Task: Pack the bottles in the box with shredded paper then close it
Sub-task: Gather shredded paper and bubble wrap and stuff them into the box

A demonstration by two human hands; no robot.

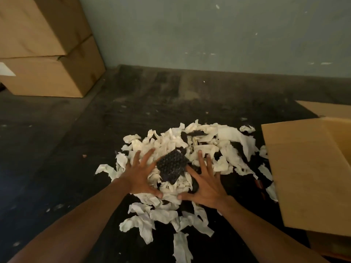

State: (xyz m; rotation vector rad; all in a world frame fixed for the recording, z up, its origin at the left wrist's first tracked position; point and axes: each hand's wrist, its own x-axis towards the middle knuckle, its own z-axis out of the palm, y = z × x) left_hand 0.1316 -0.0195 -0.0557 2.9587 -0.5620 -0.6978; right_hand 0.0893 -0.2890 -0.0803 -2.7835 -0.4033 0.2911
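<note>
On the dark floor, shredded paper (171,147) lies under both hands' spread fingers (201,158).

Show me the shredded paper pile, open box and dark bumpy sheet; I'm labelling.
shredded paper pile (224,137): head view, far white strips.
open box (307,175): head view, near flap.
dark bumpy sheet (171,165): head view, its centre.

Dim, flat indoor light with soft shadows; the dark floor (57,149) looks murky, edges bow outward, detail slightly blurred.
</note>
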